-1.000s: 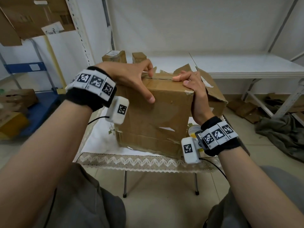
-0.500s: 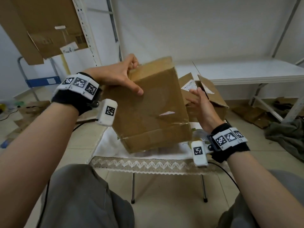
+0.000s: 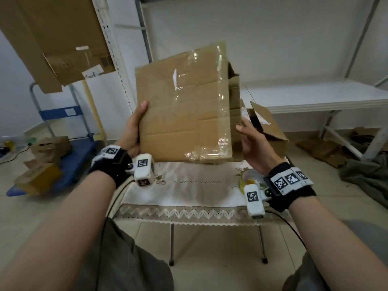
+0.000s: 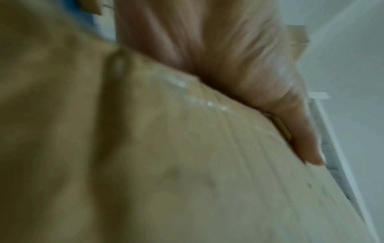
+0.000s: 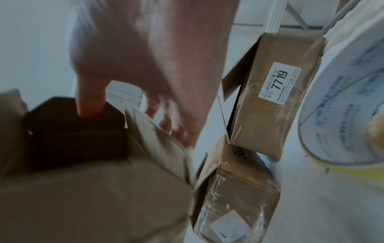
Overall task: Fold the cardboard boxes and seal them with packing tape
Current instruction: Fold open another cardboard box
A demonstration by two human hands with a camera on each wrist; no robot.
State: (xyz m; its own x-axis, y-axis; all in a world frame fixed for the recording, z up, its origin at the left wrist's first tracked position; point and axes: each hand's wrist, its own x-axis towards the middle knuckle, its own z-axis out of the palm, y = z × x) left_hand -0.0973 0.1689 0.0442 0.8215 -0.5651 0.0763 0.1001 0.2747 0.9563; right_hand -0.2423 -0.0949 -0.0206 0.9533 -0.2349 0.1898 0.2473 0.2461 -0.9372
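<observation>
I hold a brown cardboard box (image 3: 184, 106) in the air above the small table, its taped flat face turned toward me and its open end to the right. My left hand (image 3: 134, 131) grips the box's left edge, thumb on the front face (image 4: 301, 131), fingers hidden behind. My right hand (image 3: 249, 141) holds the right side. In the right wrist view its thumb reaches over the dark opening (image 5: 72, 131) and its fingers sit behind a loose flap (image 5: 158, 144). A tape roll (image 3: 249, 178) (image 5: 343, 106) lies on the table under my right wrist.
The table's white lace cloth (image 3: 189, 192) lies below the box. Other boxes sit at the table's far right (image 3: 268, 127), one labelled 7719 (image 5: 276, 92). A white bench (image 3: 315, 95) stands right. A blue cart (image 3: 69, 156) with crumpled cardboard stands left, and a grey cloth (image 3: 367, 177) lies on the floor.
The box has come up off the table and turned so its taped face looks at me. My left hand shifted from the top to the left edge, my right hand to the open side.
</observation>
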